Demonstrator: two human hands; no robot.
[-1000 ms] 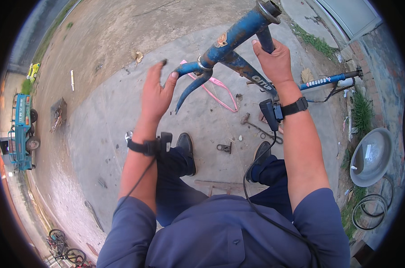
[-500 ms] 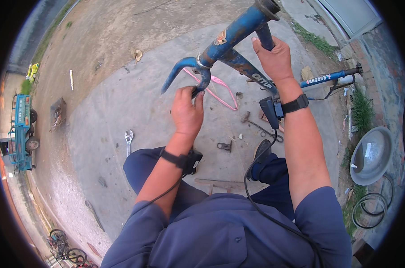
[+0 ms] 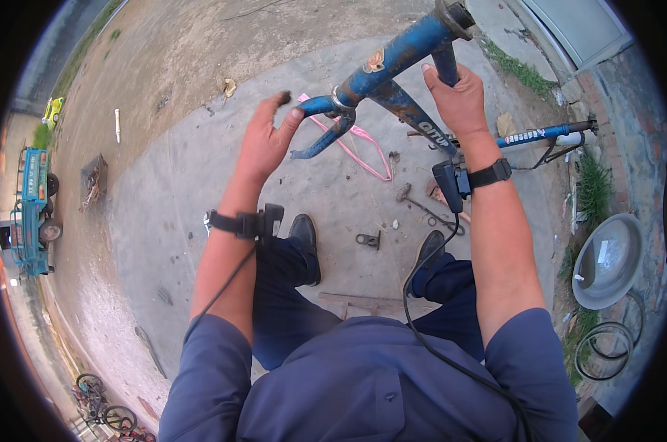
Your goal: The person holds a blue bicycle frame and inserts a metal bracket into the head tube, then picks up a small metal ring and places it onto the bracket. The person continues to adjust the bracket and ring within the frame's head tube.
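- Upper right of centre, the right hand [image 3: 460, 99] had its fingers closed around a tube of the blue bicycle frame [image 3: 400, 62], which slanted across the upper centre.
- Left of centre, the left hand's [image 3: 266, 144] fingers were spread at one fork [image 3: 333, 134] tip; I could not tell whether they touched.
- Centre: bracket [image 3: 368, 240] and hammer [image 3: 403, 193] on concrete [image 3: 164, 221].
- Right edge: grey basin [image 3: 598, 286].
- Far left: blue cart [image 3: 32, 214].

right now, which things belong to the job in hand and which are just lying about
Apparently part of the job:
blue bicycle frame, in the right hand
fork, at the left hand

Seemingly lying about:
hammer
pink strap
metal basin
white stick
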